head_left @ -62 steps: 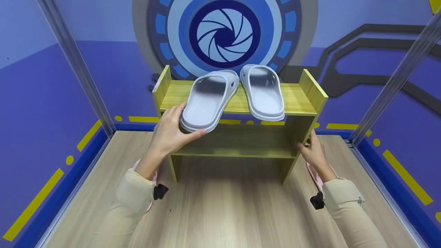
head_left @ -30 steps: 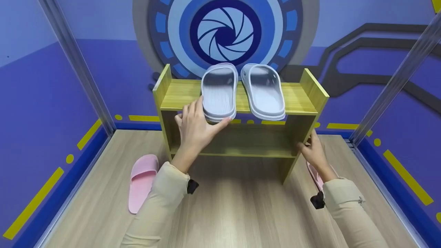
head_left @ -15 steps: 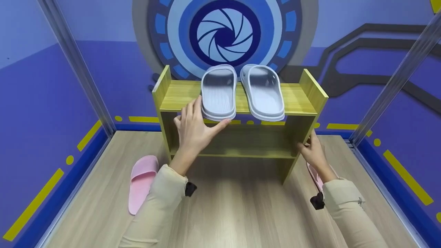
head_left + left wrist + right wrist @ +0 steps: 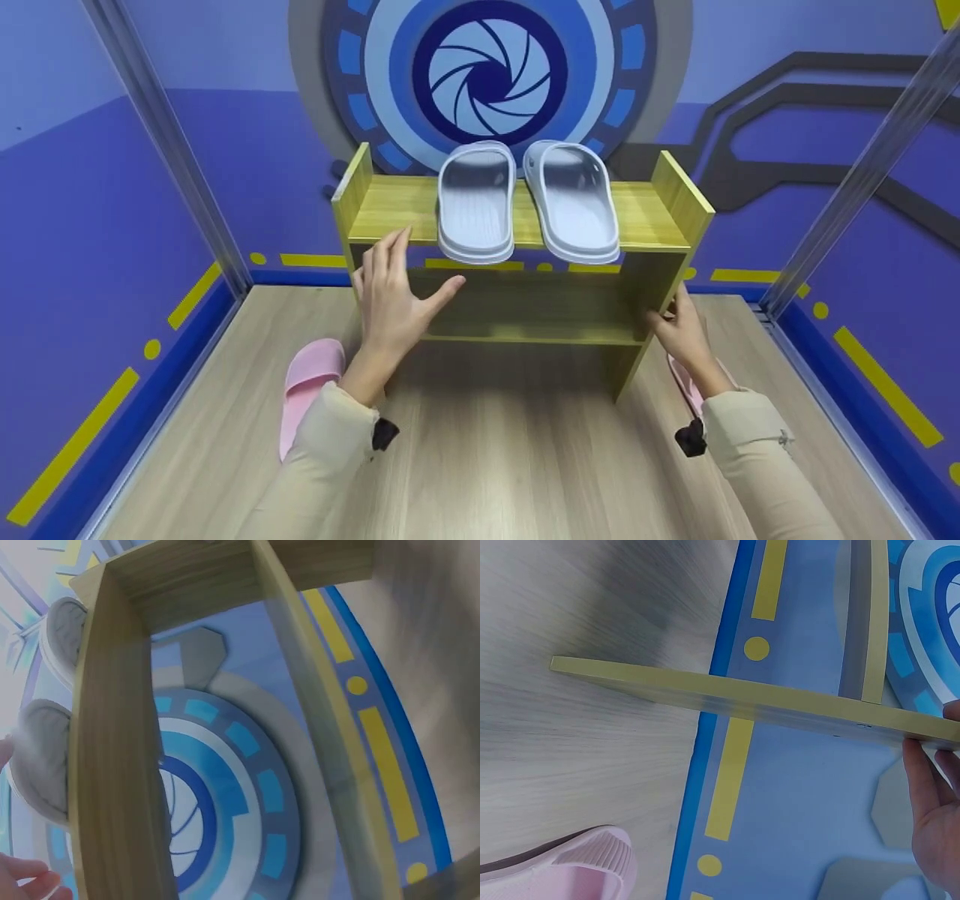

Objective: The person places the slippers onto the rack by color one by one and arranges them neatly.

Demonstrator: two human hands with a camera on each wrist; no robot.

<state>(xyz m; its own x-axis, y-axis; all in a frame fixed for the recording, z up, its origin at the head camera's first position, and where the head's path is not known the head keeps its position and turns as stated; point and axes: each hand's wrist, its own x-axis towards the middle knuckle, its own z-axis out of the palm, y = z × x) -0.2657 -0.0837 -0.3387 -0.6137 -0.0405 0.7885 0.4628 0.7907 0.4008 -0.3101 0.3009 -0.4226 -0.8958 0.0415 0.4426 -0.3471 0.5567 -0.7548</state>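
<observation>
Two pale grey clogs, a left one (image 4: 477, 206) and a right one (image 4: 577, 206), sit side by side on the top board of a small wooden shoe rack (image 4: 645, 217). Their heels overhang its front edge. My left hand (image 4: 391, 300) is just left of the left clog and apart from it, thumb spread and fingers extended, holding nothing. At the rack's right side panel (image 4: 705, 694), my right hand (image 4: 684, 330) grips the edge, with fingers on the outer face in the right wrist view and thumb at the front.
A pink slipper (image 4: 313, 364) lies on the wood-look floor (image 4: 495, 465) left of the rack, partly behind my left sleeve. Another pink slipper (image 4: 604, 862) lies to the right, mostly hidden by my right arm in the head view. Patterned blue walls (image 4: 247, 165) enclose the space.
The left clog was straightened and set on the board beside the right one. My left hand then let go and moved left and slightly down. My right hand stayed at the side panel.
</observation>
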